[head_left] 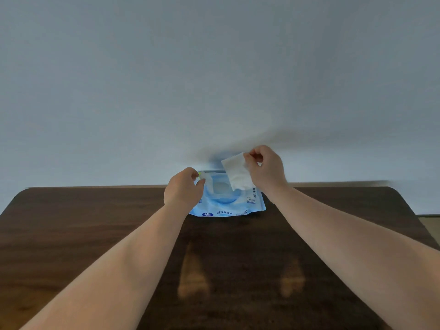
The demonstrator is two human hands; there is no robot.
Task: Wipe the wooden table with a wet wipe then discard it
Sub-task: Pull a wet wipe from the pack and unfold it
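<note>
Head view, items as we find them:

Table (pixel 95 234): dark brown wood with rounded far corners, filling the lower half of the view. We note two pale reflections on its near surface, under the forearms.

Pack (pixel 228 203): blue wet-wipe pouch with printed text along its near edge, lying flat at the far middle of the table, close to the wall. Its top flap appears peeled back on the left side.

Left hand (pixel 183 189): reaching onto the pack's left end, fingers curled, thumb and forefinger pinched together on the pale flap (pixel 206 181) at the pack's top. We count this hand as closed on the flap.

Right hand (pixel 266 167): raised just above the pack's right end, fingertips pinched on the upper corner of the wipe.

Wipe (pixel 237 171): white sheet, hanging from the right hand, its lower edge in front of the pack's opening. Whether it is fully free of the pack we cannot tell.

Wall (pixel 214 79): plain pale grey-blue, behind the table
</note>
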